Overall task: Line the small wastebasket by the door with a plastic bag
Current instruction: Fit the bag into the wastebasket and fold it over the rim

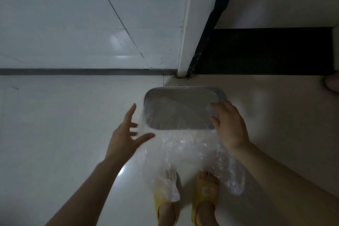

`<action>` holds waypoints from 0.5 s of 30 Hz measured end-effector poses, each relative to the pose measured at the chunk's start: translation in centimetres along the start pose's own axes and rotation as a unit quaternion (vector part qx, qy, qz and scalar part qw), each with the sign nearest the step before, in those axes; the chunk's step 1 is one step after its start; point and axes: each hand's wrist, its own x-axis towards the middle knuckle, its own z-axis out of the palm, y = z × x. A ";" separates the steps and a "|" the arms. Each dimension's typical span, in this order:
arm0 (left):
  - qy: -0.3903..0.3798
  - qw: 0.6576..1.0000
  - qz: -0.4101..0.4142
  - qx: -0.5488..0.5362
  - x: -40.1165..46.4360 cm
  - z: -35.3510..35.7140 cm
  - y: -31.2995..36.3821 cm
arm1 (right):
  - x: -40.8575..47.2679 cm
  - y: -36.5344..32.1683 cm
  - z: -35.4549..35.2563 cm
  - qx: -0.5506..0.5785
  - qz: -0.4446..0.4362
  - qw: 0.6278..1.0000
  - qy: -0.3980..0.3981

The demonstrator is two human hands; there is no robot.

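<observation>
A small grey rectangular wastebasket (183, 90) stands on the tiled floor by the door frame. A clear plastic bag (185, 152) lies over its near rim and hangs down in front, over my feet. My right hand (229, 124) rests on the basket's right near corner, fingers curled over the bag and rim. Just left of the basket, my left hand (128, 132) has its fingers spread; its thumb and fingertips are close to the bag's left edge and hold nothing.
A white door frame (185, 42) rises behind the basket, with a dark threshold strip (266, 51) to its right. A white tiled wall (73, 23) fills the back left. My feet in yellow slippers (205, 198) stand right below the bag.
</observation>
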 end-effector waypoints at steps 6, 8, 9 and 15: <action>-0.049 0.994 -0.017 -0.093 -3.1 2.2 -1.1 | 0.2 0.7 0.0 0.014 0.004 1.000 -0.013; -0.032 0.992 -0.026 -0.123 -3.1 2.4 -1.4 | -0.4 1.0 -0.5 0.063 -0.005 0.998 -0.014; -0.021 0.989 -0.037 -0.144 -3.1 2.3 -1.6 | -0.9 1.1 -1.0 0.101 0.004 0.995 -0.016; 0.015 0.980 -0.026 -0.194 -3.1 1.4 -1.5 | -4.7 3.6 -3.1 0.198 0.011 0.962 -0.187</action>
